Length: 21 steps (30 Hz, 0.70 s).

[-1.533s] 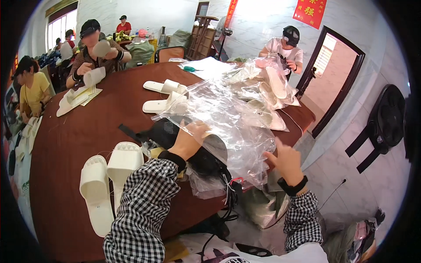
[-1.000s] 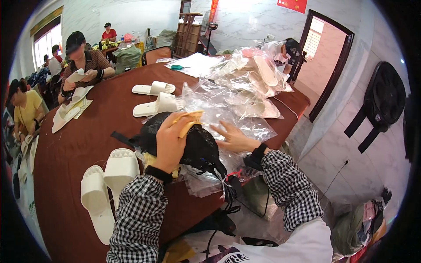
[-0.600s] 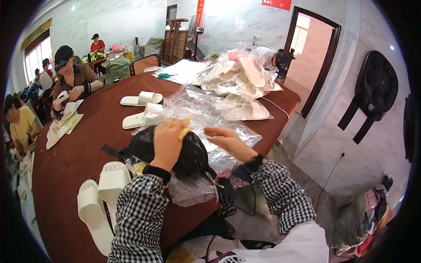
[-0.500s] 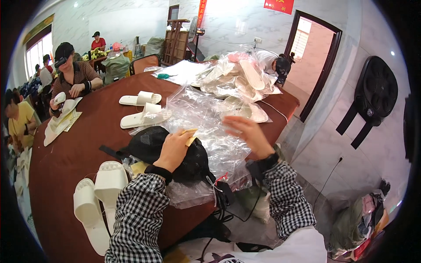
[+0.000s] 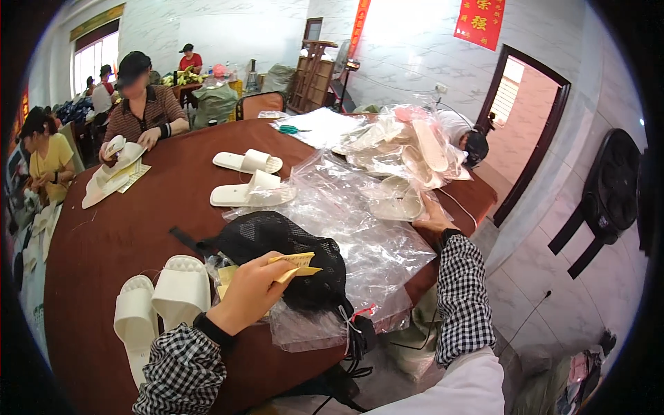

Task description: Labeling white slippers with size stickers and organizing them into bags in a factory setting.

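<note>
My left hand [image 5: 252,294] is closed around several folded yellow paper slips [image 5: 299,265], just above a black mesh cap [image 5: 283,238]. To the right, my right hand [image 5: 436,213] grips the near end of a pair of cream slippers in a clear plastic bag [image 5: 398,200]; some fingertips are hidden. Flat clear plastic bags [image 5: 373,249] spread over the table between my hands. More yellow slips [image 5: 225,277] lie partly under my left hand. A white slipper pair [image 5: 181,290] rests left of my left forearm, and another pair [image 5: 252,188] lies beyond the cap.
A heap of bagged slippers [image 5: 415,138] covers the far right of the brown table [image 5: 138,228]. Green-handled scissors [image 5: 290,129] lie on white sheets. Across the table a co-worker [image 5: 145,104] handles white slippers [image 5: 114,173]. Black cords [image 5: 360,346] hang at the near edge.
My right hand has moved forward from above the plastic bags to the bagged slippers. My left hand, still with the yellow slips, is drawn nearer to me. The view has shifted.
</note>
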Each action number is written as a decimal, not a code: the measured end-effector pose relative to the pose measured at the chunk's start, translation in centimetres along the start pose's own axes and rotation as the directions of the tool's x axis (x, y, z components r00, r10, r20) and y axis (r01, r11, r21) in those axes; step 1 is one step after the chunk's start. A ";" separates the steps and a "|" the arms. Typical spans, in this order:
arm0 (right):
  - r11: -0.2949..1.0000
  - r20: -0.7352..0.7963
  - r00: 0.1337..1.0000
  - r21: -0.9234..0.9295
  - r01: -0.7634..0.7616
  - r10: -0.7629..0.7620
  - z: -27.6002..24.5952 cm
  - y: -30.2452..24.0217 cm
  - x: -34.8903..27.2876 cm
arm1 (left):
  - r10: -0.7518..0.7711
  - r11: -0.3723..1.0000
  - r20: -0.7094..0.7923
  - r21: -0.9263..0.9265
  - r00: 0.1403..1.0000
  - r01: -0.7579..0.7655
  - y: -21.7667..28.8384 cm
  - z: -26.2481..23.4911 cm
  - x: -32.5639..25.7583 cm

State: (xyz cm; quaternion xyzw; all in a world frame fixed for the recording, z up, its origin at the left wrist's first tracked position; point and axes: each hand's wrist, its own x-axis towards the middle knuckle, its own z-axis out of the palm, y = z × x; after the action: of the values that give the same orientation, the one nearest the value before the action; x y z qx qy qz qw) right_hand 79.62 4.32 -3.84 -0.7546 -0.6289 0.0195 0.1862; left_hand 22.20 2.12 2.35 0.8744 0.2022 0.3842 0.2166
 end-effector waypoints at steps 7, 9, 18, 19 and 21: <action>0.975 -0.182 0.973 0.197 -0.104 0.140 -0.7 -4.7 0.6 | -0.009 0.999 -0.019 -0.044 1.000 0.009 0.6 -0.6 -0.7; 0.934 -0.026 0.964 0.258 -0.249 0.265 -1.4 -4.6 1.0 | 0.022 0.998 -0.026 -0.061 0.999 -0.024 0.9 -1.2 -1.1; 0.961 -0.181 0.983 -0.275 -0.035 -0.016 2.2 -4.3 1.9 | -0.008 1.000 -0.077 -0.015 0.997 0.007 3.1 -4.6 -4.9; 0.978 -0.225 0.974 -0.202 -0.043 -0.004 2.7 -4.3 2.1 | 0.015 1.000 -0.122 -0.009 0.992 -0.016 3.4 -5.3 -5.6; 0.990 -0.181 0.973 0.030 -0.137 0.140 2.4 -3.9 2.1 | -0.007 0.999 -0.127 0.039 0.992 0.012 3.7 -6.6 -7.0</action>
State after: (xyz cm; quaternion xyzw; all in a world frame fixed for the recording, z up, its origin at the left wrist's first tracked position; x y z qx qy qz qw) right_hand 75.75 7.49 -4.47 -0.7936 -0.5547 -0.0313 0.2478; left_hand 13.53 -3.15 4.25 0.8512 0.2274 0.4341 0.1879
